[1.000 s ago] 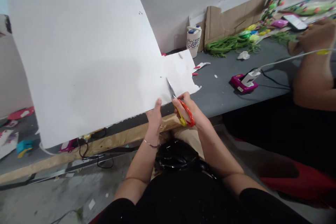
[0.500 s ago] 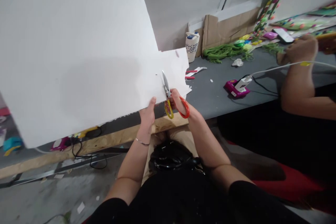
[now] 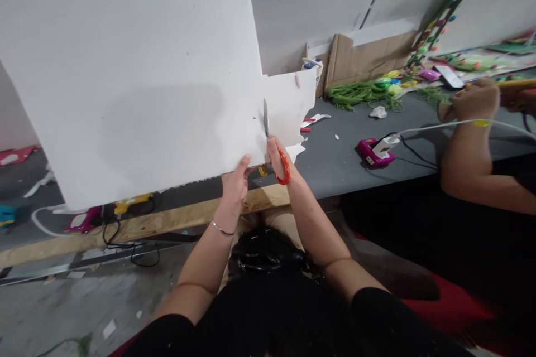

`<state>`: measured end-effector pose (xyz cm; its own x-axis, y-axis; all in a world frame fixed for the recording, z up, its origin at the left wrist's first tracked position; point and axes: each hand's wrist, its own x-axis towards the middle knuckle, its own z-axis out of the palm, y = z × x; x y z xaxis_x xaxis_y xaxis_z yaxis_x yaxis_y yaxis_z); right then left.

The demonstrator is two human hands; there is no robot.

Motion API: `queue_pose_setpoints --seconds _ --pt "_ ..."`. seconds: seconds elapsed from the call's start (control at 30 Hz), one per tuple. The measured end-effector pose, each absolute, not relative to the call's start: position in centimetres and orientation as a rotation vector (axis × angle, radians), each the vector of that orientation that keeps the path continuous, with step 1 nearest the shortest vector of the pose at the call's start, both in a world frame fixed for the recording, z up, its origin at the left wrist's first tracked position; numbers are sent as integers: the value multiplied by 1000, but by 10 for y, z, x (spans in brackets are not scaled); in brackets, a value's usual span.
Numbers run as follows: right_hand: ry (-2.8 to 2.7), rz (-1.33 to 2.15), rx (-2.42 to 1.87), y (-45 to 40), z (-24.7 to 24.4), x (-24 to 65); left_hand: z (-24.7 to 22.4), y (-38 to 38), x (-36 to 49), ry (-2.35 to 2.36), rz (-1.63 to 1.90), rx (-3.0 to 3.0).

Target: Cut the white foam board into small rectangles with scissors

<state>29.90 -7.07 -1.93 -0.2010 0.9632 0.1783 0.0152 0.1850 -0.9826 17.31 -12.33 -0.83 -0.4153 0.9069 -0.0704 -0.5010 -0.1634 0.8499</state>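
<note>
A large white board (image 3: 167, 67) is held up over the table, with a narrower part jutting out at its right side. My left hand (image 3: 235, 181) grips the board's lower edge, thumb on the front face. My right hand (image 3: 278, 159) is closed on scissors (image 3: 283, 168) with one red and one yellow handle loop. One blade shows in front of the board, pointing up; the other blade is out of sight. The yellow loop is mostly hidden below the board's lower edge.
Right of the board lie green yarn (image 3: 355, 93), a crumpled white scrap (image 3: 378, 112) and a magenta power socket (image 3: 374, 153) with a cable. Another person's hand (image 3: 475, 101) is at the far right. Cardboard (image 3: 372, 61) leans behind. A yellow tool (image 3: 133, 202) lies left.
The scissors have turned more upright and their yellow loop has gone mostly behind the board's edge. The board's right part has shifted right, covering more of the cup behind it.
</note>
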Motion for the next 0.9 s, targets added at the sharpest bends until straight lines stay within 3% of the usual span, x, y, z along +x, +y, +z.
queue_pose_setpoints --seconds 0.73,0.9 --pt "-1445 1073 -1118 -85 -29 285 -14 -123 165 1121 1717 485" --pt "-1483 1201 -1115 -73 -36 285 -19 -130 161 1130 1680 489"
